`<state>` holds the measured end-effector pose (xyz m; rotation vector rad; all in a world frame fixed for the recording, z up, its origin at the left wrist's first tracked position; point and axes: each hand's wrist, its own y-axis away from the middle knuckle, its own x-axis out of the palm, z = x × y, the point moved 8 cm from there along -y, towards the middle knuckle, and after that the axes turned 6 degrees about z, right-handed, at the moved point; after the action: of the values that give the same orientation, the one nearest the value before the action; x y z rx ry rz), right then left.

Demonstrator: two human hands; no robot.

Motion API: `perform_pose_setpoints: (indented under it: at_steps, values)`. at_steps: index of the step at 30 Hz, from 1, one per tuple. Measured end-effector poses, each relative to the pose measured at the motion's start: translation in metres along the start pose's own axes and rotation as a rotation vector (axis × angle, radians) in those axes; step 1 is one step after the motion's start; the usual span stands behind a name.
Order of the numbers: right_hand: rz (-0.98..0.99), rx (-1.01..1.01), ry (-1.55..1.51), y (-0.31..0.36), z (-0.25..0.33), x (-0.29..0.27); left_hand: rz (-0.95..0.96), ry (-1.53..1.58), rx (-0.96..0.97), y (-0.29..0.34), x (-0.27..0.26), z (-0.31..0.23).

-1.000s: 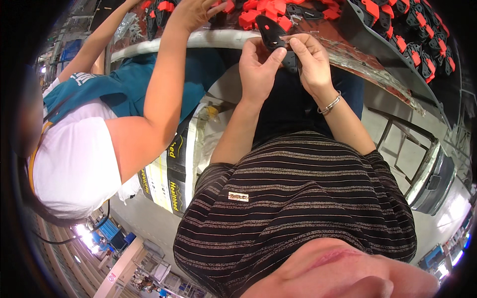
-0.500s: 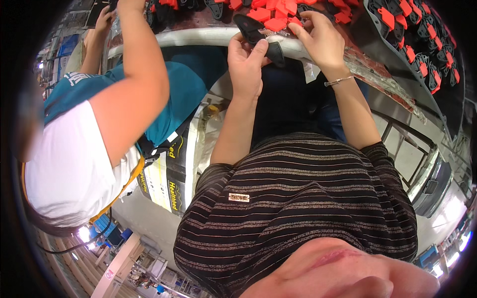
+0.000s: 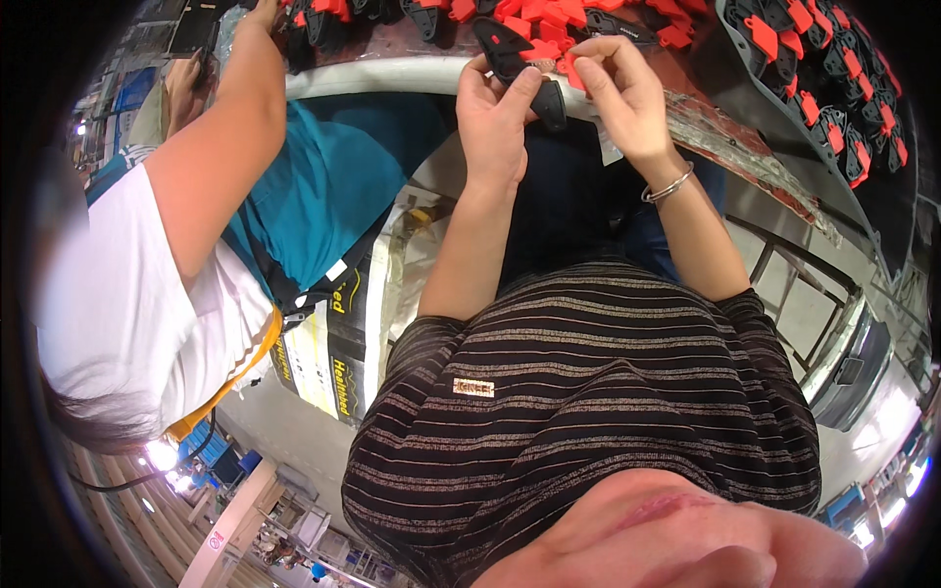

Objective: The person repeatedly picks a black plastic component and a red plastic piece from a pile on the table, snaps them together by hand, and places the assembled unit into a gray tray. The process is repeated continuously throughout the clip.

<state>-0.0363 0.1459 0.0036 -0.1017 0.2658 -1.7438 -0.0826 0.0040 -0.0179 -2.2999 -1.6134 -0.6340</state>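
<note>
Near the table's edge, my left hand (image 3: 495, 127) is closed on a black plastic part (image 3: 502, 47). The thumb lies across its middle, and a black rounded end (image 3: 552, 105) sticks out beyond the fingers. Whether this is one piece or two, I cannot tell. A small red spot shows on the upper end. Just to the right, my right hand (image 3: 625, 103) pinches a red plastic piece (image 3: 572, 71) between thumb and fingers, close to the black part. Behind both hands lies a heap of loose red plastic pieces (image 3: 549, 22).
At the right stands a dark tray (image 3: 750, 83) full of black parts with red pieces on them. More black and red parts (image 3: 426, 18) lie along the table. On the left, a co-worker's bare arm (image 3: 211, 162) reaches over the table. A metal-framed stool (image 3: 833, 294) stands at the right.
My right hand has come away from the red heap with a red piece, toward the black part. The black part has shifted slightly right. The co-worker's arm has moved left.
</note>
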Motion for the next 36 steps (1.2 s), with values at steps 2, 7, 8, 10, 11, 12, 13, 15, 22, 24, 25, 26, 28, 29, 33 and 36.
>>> perform_pose_setpoints:
  at_steps: [2, 7, 8, 10, 11, 12, 13, 15, 22, 24, 25, 26, 28, 29, 33, 36]
  values:
    - [-0.045, -0.021, -0.001, 0.002, 0.002, -0.003, -0.002, -0.044, 0.01, 0.002, 0.006, -0.002]
    - [-0.072, -0.117, 0.271, 0.004, 0.02, -0.005, 0.012, -0.066, 0.065, 0.007, 0.011, -0.006]
    - [-0.083, -0.142, 0.325, 0.005, 0.025, -0.004, 0.006, -0.075, 0.065, 0.008, 0.011, -0.007]
    - [-0.095, -0.331, 0.517, 0.007, 0.039, -0.003, 0.018, -0.101, 0.093, 0.008, 0.013, -0.008]
    - [-0.101, -0.425, 0.613, 0.01, 0.045, -0.001, 0.024, -0.113, 0.107, 0.008, 0.014, -0.008]
    - [-0.099, -0.358, 0.503, 0.009, 0.041, -0.004, 0.043, -0.059, 0.09, 0.008, 0.016, -0.007]
    - [-0.096, -0.29, 0.392, 0.008, 0.037, -0.006, 0.062, -0.006, 0.072, 0.008, 0.017, -0.006]
    - [-0.069, -0.119, 0.167, 0.008, 0.029, -0.01, 0.099, 0.042, 0.017, 0.008, 0.021, -0.004]
    - [-0.251, -0.078, -0.086, 0.02, 0.015, -0.011, 0.127, 0.01, -0.074, 0.013, 0.034, 0.004]
    - [-0.257, -0.092, -0.107, 0.02, 0.013, -0.01, 0.136, 0.023, -0.022, 0.013, 0.039, 0.002]
    - [-0.238, -0.093, -0.094, 0.019, 0.01, -0.009, 0.147, -0.007, -0.013, 0.013, 0.04, 0.003]
    - [-0.219, -0.094, -0.081, 0.017, 0.007, -0.009, 0.158, -0.037, -0.004, 0.012, 0.039, 0.004]
    - [-0.18, -0.085, -0.105, 0.013, 0.002, -0.009, 0.169, -0.05, 0.002, 0.013, 0.039, 0.006]
    - [-0.16, -0.08, -0.118, 0.013, 0.001, -0.009, 0.167, -0.036, -0.002, 0.014, 0.038, 0.005]
    - [-0.1, 0.111, -0.542, -0.004, 0.0, -0.015, 0.203, -0.05, -0.018, 0.014, 0.039, 0.002]
    - [-0.057, 0.413, -0.689, -0.014, 0.028, 0.01, 0.241, -0.032, -0.088, 0.019, 0.047, 0.013]
